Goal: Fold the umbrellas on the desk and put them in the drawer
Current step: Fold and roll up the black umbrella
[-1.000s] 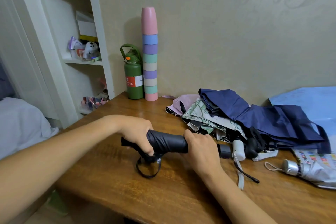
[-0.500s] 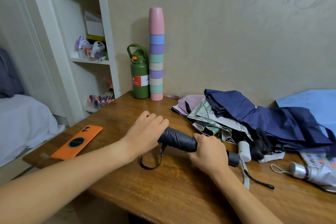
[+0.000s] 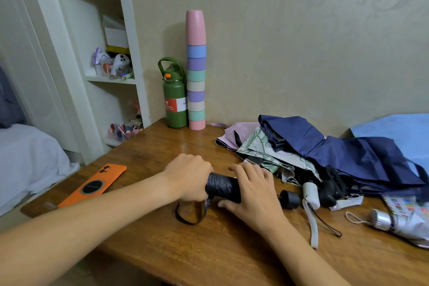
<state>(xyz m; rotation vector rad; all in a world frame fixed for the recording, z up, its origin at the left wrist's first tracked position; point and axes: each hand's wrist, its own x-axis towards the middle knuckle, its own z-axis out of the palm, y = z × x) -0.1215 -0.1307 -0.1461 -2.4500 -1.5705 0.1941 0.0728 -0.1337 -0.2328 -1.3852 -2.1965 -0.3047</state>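
Observation:
A rolled black umbrella (image 3: 221, 187) lies on the wooden desk (image 3: 162, 146), its handle (image 3: 289, 199) pointing right and its black strap (image 3: 190, 215) looping toward me. My left hand (image 3: 189, 177) grips the umbrella's left end. My right hand (image 3: 253, 189) wraps round its right part, thumb underneath. To the right lies a pile of unfolded umbrellas: a navy one (image 3: 343, 153), a green-patterned white one (image 3: 267, 153), a pink one (image 3: 234, 134), and a silver one (image 3: 399, 220) at the desk's right edge. No drawer is in view.
An orange phone (image 3: 95, 184) lies on the desk's left corner. A green bottle (image 3: 174, 99) and a tall stack of pastel cups (image 3: 196, 72) stand at the back by the wall. White shelves (image 3: 109, 53) rise at the left, and a bed (image 3: 23, 160) beyond.
The black umbrella went from lifted in both hands to lying on the desk. My view swung left, bringing the orange phone into sight. My right hand spread over the roll.

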